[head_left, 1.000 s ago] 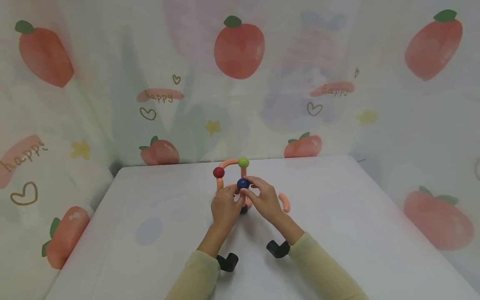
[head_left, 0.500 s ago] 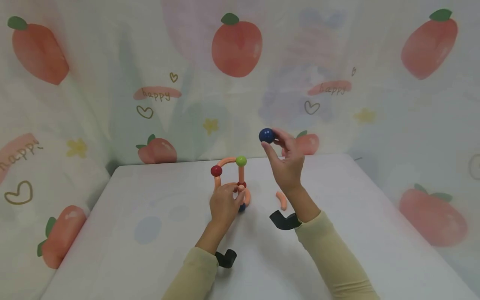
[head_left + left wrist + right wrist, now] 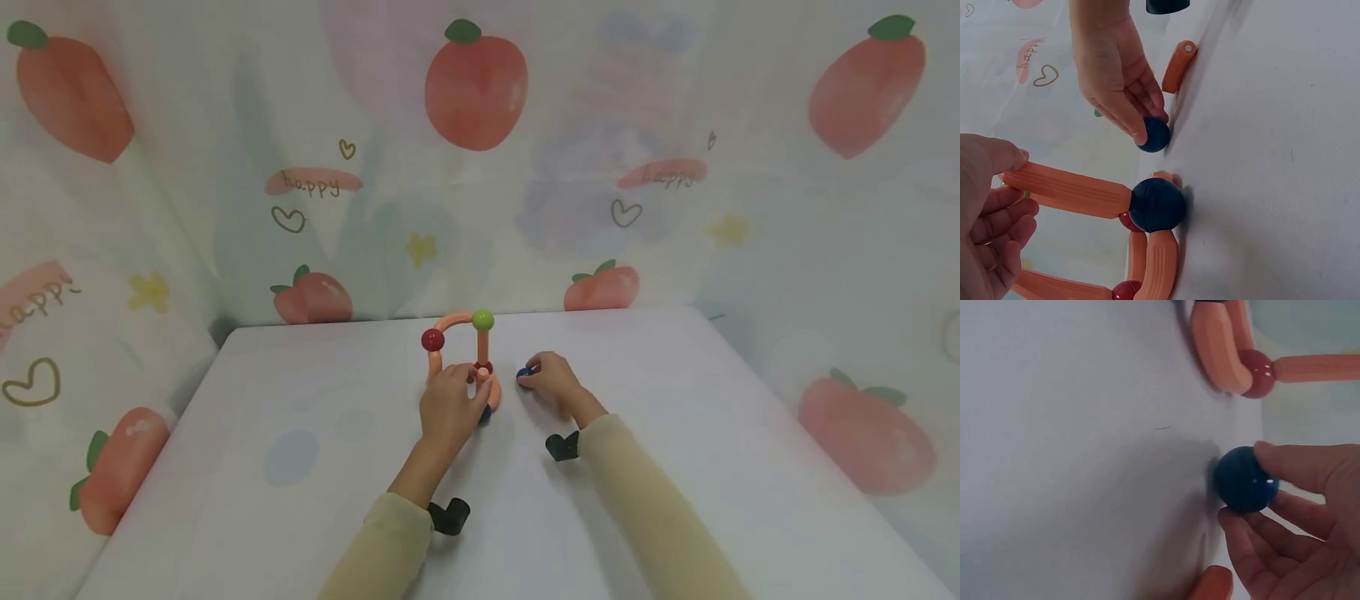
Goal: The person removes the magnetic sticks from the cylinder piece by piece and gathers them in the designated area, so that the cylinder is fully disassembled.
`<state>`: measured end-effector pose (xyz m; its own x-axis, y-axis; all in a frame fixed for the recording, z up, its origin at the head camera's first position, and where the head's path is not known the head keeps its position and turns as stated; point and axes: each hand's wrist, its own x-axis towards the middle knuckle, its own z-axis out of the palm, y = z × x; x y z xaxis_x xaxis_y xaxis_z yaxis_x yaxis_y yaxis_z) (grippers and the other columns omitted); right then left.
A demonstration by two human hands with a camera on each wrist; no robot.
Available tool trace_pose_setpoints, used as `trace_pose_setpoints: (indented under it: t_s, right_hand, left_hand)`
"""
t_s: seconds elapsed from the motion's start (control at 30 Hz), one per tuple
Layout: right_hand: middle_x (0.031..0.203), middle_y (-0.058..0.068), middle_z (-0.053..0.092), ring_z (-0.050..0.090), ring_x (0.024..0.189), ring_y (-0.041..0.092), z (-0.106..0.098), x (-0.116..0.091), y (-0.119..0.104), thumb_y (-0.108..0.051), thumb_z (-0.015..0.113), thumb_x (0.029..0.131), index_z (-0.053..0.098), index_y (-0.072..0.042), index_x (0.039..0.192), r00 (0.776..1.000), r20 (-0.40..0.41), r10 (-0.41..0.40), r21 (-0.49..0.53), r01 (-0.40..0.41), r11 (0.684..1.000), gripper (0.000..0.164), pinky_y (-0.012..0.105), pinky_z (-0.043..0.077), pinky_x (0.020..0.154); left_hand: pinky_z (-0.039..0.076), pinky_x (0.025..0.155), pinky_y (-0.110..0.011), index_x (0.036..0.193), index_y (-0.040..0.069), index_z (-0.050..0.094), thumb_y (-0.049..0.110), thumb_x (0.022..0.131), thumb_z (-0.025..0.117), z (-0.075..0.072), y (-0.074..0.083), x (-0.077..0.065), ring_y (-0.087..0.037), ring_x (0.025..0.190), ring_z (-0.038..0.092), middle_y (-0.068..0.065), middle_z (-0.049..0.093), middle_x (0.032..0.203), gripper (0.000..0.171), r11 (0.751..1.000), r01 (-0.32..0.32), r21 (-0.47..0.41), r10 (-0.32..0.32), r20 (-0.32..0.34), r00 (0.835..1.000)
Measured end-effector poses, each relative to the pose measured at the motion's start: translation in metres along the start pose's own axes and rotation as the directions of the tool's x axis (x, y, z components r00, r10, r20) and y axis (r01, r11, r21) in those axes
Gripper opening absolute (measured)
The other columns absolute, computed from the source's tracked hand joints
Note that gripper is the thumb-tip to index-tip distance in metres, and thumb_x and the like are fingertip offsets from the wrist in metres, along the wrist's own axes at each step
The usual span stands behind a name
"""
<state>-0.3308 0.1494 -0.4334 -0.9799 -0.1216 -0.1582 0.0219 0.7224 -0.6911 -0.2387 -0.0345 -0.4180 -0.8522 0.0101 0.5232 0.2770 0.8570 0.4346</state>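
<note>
The blue ball (image 3: 1245, 479) is held by the right hand (image 3: 555, 377), pinched between thumb and fingers, low at the table (image 3: 675, 517) and to the right of the frame (image 3: 483, 348). Whether the table is touched by the ball cannot be told. By the left hand (image 3: 450, 408) the upper end of a pale orange rod (image 3: 1072, 190) is pinched between thumb and fingertips. The rod is stood upright on a second blue ball (image 3: 1159, 205), which is set at the table at the near side of the frame.

To this second ball a curved rod (image 3: 1159, 265) is also joined. At the back of the frame a low red ball (image 3: 1257, 374) is linked by a straight rod to the green ball (image 3: 483, 320) above, and the green ball is joined by an arch (image 3: 454, 318) to the upper red ball (image 3: 432, 340) on the left. A loose rod (image 3: 1179, 67) is laid on the table near the right hand, apart from the frame. A black mount (image 3: 450, 517) is worn at the left wrist. Behind the table a cloth (image 3: 525, 208) printed with peaches is hung.
</note>
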Motion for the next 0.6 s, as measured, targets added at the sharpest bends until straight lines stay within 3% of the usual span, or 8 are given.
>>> trace_pose_setpoints:
  t_s: [0.13,0.23,0.6]
  right_hand:
    - [0.110,0.016,0.056,0.051,0.101,0.029,0.008,0.006,0.004,-0.024,0.059,0.089,0.055,0.004,0.113,1.000,-0.026,0.011,0.002,-0.011,1.000,0.038,0.042,0.041,0.089]
    - [0.112,0.018,0.056,0.051,0.103,0.030,0.010,0.009,0.002,-0.026,0.057,0.090,0.054,0.005,0.115,0.999,-0.046,-0.008,-0.054,0.006,0.999,0.040,0.043,0.041,0.089]
    - [0.119,0.023,0.053,0.050,0.109,0.033,0.016,0.011,-0.007,-0.023,0.068,0.083,0.044,0.006,0.127,1.000,-0.019,-0.003,-0.097,0.001,0.995,0.058,0.044,0.040,0.093]
  left_hand:
    - [0.047,0.060,-0.025,0.091,0.008,0.067,0.030,0.081,0.070,0.000,-0.001,0.001,-0.014,0.075,0.058,-0.003,0.065,0.082,0.024,1.000,-0.024,0.002,0.024,-0.021,0.999]
    - [0.048,0.061,-0.025,0.091,0.008,0.067,0.030,0.081,0.070,0.000,0.000,0.001,-0.014,0.076,0.059,-0.002,0.064,0.083,0.024,1.000,-0.031,-0.003,0.031,-0.028,0.999]
    - [0.048,0.062,-0.026,0.099,0.009,0.066,0.033,0.080,0.070,-0.001,-0.002,-0.001,-0.014,0.080,0.060,-0.002,0.065,0.087,0.030,1.000,0.000,-0.027,-0.001,-0.022,1.000]
